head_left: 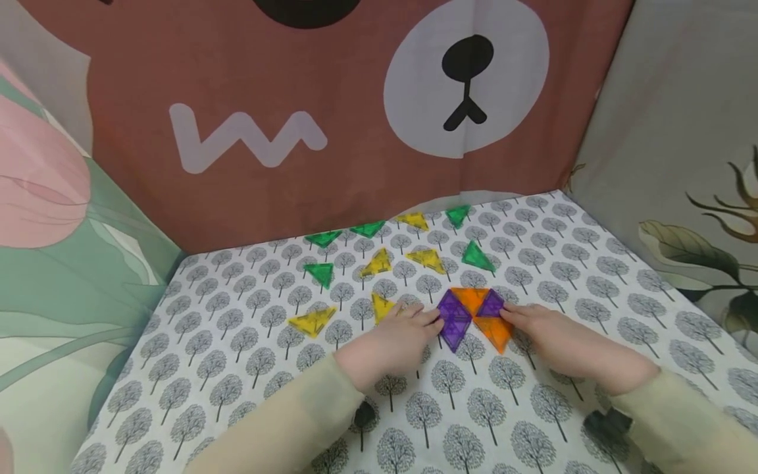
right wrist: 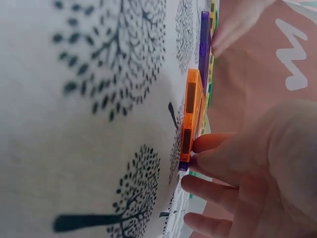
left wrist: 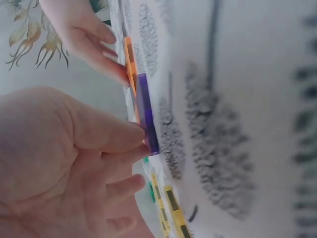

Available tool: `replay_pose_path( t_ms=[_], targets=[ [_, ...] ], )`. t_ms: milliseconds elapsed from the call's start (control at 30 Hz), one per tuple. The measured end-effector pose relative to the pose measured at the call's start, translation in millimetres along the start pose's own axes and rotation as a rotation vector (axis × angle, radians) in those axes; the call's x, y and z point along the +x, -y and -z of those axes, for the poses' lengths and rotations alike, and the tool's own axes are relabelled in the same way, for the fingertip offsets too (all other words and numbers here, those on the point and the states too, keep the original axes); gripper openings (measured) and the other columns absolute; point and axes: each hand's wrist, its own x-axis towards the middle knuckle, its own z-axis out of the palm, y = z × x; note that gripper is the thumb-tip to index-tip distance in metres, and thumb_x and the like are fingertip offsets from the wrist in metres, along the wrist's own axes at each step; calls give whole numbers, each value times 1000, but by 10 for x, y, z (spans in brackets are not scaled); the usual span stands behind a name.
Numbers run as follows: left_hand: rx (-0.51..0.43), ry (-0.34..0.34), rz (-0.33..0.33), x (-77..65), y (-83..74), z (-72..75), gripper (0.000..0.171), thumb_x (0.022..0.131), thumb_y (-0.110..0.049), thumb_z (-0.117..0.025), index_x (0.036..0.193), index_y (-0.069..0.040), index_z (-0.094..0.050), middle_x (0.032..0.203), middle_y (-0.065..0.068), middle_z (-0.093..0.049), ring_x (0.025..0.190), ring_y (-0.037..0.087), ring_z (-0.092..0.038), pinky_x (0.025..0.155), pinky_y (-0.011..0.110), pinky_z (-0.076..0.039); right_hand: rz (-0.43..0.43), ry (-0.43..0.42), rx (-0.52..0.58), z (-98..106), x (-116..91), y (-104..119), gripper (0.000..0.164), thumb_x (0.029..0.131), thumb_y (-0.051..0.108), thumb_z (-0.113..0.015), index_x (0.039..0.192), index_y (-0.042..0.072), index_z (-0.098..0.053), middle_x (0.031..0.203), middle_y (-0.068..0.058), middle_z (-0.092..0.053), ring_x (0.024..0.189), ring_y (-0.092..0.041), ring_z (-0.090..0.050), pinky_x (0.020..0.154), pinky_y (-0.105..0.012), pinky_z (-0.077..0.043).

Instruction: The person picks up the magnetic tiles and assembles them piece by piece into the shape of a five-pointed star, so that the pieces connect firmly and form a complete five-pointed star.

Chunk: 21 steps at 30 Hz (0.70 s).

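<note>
Flat translucent triangular tiles lie joined edge to edge on the tree-print cloth (head_left: 448, 376), fanned round a common point with a gap on the near side. Two purple tiles (head_left: 454, 319) form the left part; an orange tile (head_left: 470, 299) is at the far side, a small-looking purple tile (head_left: 490, 304) at the right, and another orange tile (head_left: 495, 331) at the near right. My left hand (head_left: 395, 336) pinches the outer purple edge between thumb and forefinger. At the opposite side, my right hand (head_left: 556, 339) pinches the right purple tile's outer corner, beside the near orange tile.
Loose yellow tiles (head_left: 312, 321) and green tiles (head_left: 320, 273) are scattered to the left and behind the joined group. One yellow tile (head_left: 381, 305) lies just beyond my left hand. A brown printed curtain (head_left: 355, 178) hangs along the cloth's far edge.
</note>
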Motion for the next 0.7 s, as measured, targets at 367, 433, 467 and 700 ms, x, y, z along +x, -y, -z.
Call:
replay_pose_path(
  t_ms=[367, 433, 467, 700],
  targets=[
    [-33, 3, -15, -94, 8, -54, 69, 94, -8, -58, 156, -22, -32, 162, -5, -20, 148, 24, -14, 119, 49, -5, 26, -12, 57, 40, 111, -36, 43, 89, -10, -55, 132, -9, -55, 137, -28, -52, 125, -49, -47, 103, -62, -37],
    [-30, 0, -15, -89, 10, -61, 68, 95, -9, -58, 156, -22, -32, 162, -5, -21, 148, 23, -14, 119, 48, -5, 23, -13, 56, 37, 123, -43, 43, 90, -9, -56, 133, -9, -55, 136, -28, -52, 125, -49, -47, 103, -62, -37],
    [-30, -2, -14, -84, 12, -66, 67, 95, -9, -57, 156, -22, -32, 162, -6, -21, 148, 23, -14, 120, 48, -5, 21, -15, 55, 34, 127, -47, 42, 91, -8, -56, 133, -8, -55, 136, -28, -52, 125, -49, -47, 103, -62, -37],
    [-50, -26, -13, -124, 34, -58, 75, 91, -8, -62, 156, -23, -29, 163, -5, -17, 149, 24, -12, 119, 49, -4, 42, -1, 18, 74, 178, -52, 39, 93, -5, -57, 132, -8, -57, 136, -30, -51, 123, -50, -48, 101, -62, -39]
  ],
)
